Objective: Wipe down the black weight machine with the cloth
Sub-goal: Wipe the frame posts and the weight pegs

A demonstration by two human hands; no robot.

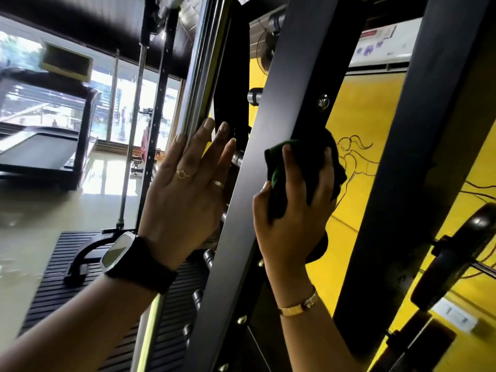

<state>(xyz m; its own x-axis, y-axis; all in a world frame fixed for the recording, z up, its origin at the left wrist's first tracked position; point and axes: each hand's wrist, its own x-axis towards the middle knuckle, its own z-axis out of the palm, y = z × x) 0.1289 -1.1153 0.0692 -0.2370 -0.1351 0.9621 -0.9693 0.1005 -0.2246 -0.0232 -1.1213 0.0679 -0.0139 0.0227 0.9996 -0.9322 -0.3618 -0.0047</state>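
Note:
A black weight machine fills the middle of the head view, with a broad slanted black upright (pixel 271 111) running from top right to bottom centre. My right hand (pixel 292 210) grips a dark green cloth (pixel 308 162) and holds it against the right edge of that upright, just below a brass bolt (pixel 323 101). My left hand (pixel 188 183) lies flat with straight fingers against a chrome guide rod (pixel 198 84) and the black frame left of the upright. A black watch sits on the left wrist, a gold bracelet on the right.
A second black upright (pixel 418 130) stands to the right, in front of a yellow wall (pixel 367 108). Weight plates (pixel 456 253) hang at the right edge. A ribbed black mat (pixel 53 264) lies on the floor below left, a treadmill (pixel 40 146) further left by bright windows.

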